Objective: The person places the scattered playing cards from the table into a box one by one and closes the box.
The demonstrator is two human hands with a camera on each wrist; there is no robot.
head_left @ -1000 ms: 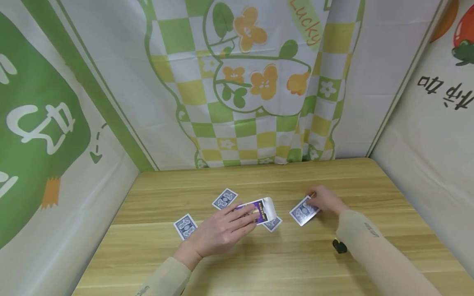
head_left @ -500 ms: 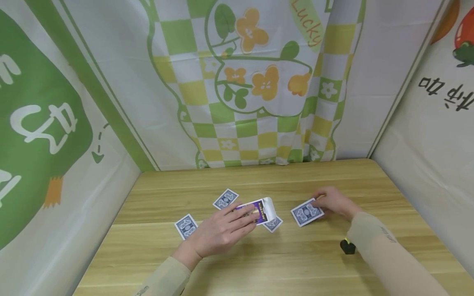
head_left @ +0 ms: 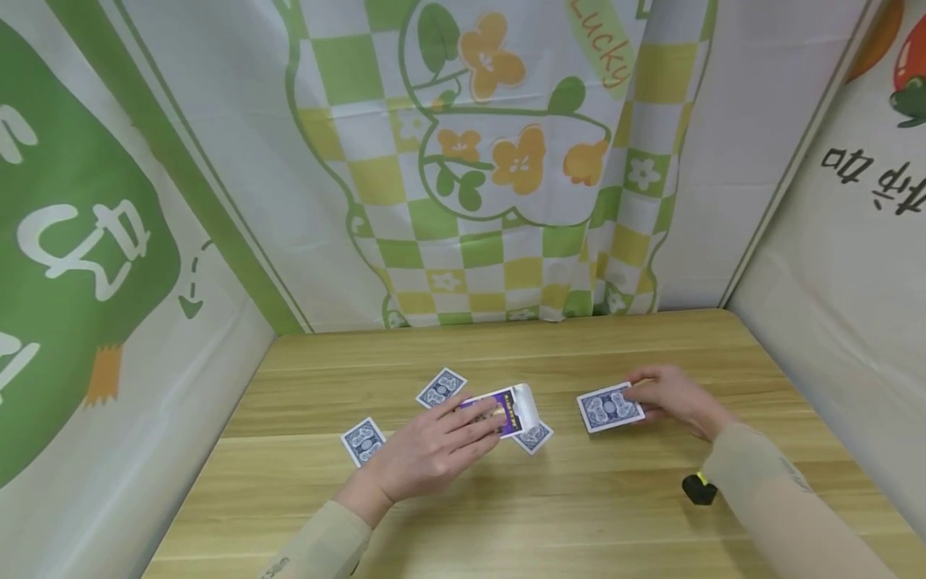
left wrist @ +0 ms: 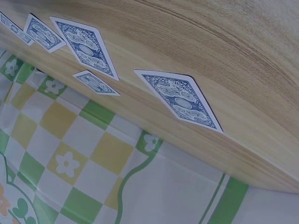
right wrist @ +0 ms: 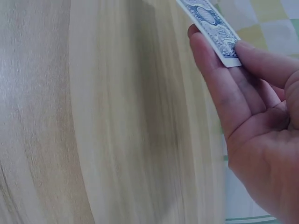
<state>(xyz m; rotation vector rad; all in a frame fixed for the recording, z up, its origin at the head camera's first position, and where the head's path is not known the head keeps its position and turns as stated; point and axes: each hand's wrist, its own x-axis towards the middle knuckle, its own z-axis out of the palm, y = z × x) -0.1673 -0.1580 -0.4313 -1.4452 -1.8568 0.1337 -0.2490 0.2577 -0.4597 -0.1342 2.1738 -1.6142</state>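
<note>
In the head view my left hand (head_left: 430, 454) lies over a purple and white playing-card box (head_left: 522, 410), holding it with its flap end toward the right. The thumb is hidden. A blue-backed card (head_left: 534, 438) pokes out below the box. My right hand (head_left: 676, 398) pinches a blue-backed playing card (head_left: 609, 408) between thumb and fingers. The right wrist view has this card (right wrist: 210, 28) at the top, thumb above and fingers beneath, held off the table. Two more cards lie face down, one behind the left hand (head_left: 441, 388), one left of it (head_left: 363, 442).
The wooden table (head_left: 564, 515) meets a hanging checked cloth (head_left: 499, 265) at the back. Printed fabric walls (head_left: 202, 281) stand on both sides. A small black object (head_left: 698, 489) hangs at the right wrist. Several cards, including a near one (left wrist: 182, 98), appear in the left wrist view.
My right hand has moved to the right with the card, which has come off the table and turned flatter across the view. The left hand and the box have stayed nearly still.
</note>
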